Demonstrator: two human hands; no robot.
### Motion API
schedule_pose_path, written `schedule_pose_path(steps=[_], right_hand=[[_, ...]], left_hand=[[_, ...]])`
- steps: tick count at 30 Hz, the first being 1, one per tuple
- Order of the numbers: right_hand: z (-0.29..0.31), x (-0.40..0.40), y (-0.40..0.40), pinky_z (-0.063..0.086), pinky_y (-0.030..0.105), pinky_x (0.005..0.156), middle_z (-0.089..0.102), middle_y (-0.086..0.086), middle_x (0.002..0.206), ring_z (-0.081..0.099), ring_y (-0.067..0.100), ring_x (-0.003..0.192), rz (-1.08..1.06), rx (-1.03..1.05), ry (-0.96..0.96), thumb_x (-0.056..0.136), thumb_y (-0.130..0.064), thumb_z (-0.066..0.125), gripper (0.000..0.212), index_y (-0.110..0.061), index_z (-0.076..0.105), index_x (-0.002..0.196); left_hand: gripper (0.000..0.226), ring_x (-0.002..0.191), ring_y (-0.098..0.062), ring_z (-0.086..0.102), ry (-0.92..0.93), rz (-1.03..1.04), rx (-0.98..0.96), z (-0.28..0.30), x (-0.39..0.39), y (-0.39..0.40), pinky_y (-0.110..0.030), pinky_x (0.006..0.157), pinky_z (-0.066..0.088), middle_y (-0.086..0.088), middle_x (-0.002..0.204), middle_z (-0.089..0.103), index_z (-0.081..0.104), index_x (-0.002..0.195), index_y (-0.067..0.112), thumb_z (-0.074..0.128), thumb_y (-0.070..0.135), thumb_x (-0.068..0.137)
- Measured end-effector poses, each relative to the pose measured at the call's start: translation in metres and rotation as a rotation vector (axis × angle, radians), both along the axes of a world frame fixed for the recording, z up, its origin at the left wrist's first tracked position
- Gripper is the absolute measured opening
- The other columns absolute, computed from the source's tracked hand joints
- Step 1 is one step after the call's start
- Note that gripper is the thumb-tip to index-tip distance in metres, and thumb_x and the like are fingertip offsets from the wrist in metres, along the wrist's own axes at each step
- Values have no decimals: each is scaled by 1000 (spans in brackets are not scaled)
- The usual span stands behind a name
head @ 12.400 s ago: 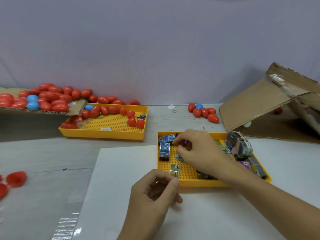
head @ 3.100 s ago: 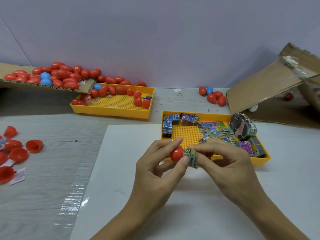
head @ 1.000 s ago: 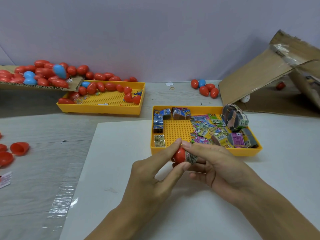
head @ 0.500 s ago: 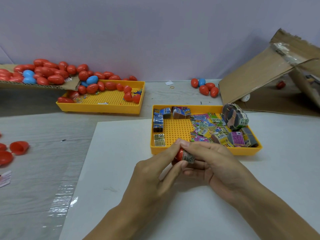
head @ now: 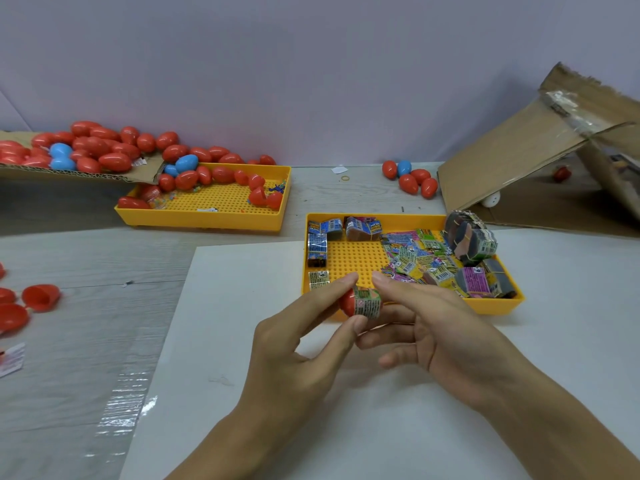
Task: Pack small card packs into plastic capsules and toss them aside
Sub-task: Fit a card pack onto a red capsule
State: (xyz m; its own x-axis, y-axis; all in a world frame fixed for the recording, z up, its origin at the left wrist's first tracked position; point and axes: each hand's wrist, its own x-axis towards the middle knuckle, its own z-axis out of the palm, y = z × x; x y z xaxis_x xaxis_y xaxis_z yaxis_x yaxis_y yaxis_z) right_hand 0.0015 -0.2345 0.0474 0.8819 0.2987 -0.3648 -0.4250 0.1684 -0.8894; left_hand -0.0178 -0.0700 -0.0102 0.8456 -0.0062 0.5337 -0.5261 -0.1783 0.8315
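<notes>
Above the white sheet (head: 221, 341), my left hand (head: 301, 351) pinches a red capsule half (head: 347, 301) between thumb and index finger. A small green card pack (head: 368, 303) sticks out of the half's open end. My right hand (head: 443, 330) lies just right of it with fingers stretched out. Its index finger rests on top of the pack and its other fingers lie under it. Behind the hands, a yellow tray (head: 408, 219) holds several loose and bundled card packs (head: 419, 261).
A second yellow tray (head: 207, 218) at the back left holds red and blue capsules, spilling from a cardboard flap (head: 86, 174). Open red halves (head: 41, 296) lie at the left edge. A few capsules (head: 414, 180) and a tilted cardboard box (head: 519, 150) sit back right.
My right hand has loosened from a closed grip around the pack and its fingers now spread straight. The pack sits deeper in the red half, which my left hand still pinches.
</notes>
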Motion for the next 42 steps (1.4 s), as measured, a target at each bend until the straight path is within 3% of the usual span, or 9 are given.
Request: schedule_pose_path(steps=[10,14,19,24,27,29,32,36,42], right_hand=[[-5,2,-1,52,24,44,73,18,85,71,22,67,-37,17,-25,69,-33,76,33,-6,76,88],[-7,2,-3,57,26,52,74,19,93,73,24,76,-70,45,-106,61,-21,80,31,-8,77,88],[-9,2,-5,58,25,66,76,9,95,73,20,84,-62,-45,-323,59,-7,79,34,-9,73,92],[-12,-1,-6,57,24,81,74,-4,105,69,13,102,-13,-292,-638,74,8,78,33,-20,73,90],[-12,-1,-7,58,26,80,75,-5,102,70,12,100,-18,-312,-647,76,-6,79,26,-25,73,93],[-9,-1,-5,58,22,68,76,-2,91,72,9,85,-59,-291,-603,74,-25,76,18,-23,75,92],[-7,0,-2,54,21,54,75,4,75,71,12,66,-82,-276,-537,74,-35,71,23,-16,75,85],[-10,0,-1,51,23,51,74,11,72,72,24,66,-84,-238,-482,73,-37,70,30,-8,74,78],[13,3,-17,54,18,63,76,-1,84,71,9,79,-357,-350,-632,61,-39,79,32,-23,76,89]], left_hand=[[38,91,-12,74,122,-24,-97,5,0,-1,-20,78,58,5,100,75,68,116,22,74,10,80],[39,89,-14,74,132,-25,-99,5,1,1,-21,76,58,4,100,74,67,116,23,72,6,81],[42,98,-12,72,125,-32,-63,5,3,4,-19,80,57,8,108,72,67,116,23,69,-2,82],[39,101,-16,72,114,-37,-74,7,2,4,-24,84,58,9,112,71,65,114,24,70,2,81],[37,96,-17,73,117,-33,-100,7,2,3,-25,82,59,7,108,73,66,112,21,73,4,80],[32,88,-17,74,132,-23,-128,9,0,2,-24,77,59,5,101,75,67,109,19,78,13,80],[22,75,-18,73,146,0,-115,13,-2,1,-30,67,60,4,88,75,70,100,24,76,32,80],[20,68,-17,70,161,0,-95,16,-3,1,-26,61,58,5,81,74,70,96,28,73,40,80],[22,55,-16,66,173,41,-189,6,0,3,-21,52,53,-5,70,69,72,90,33,66,50,78]])
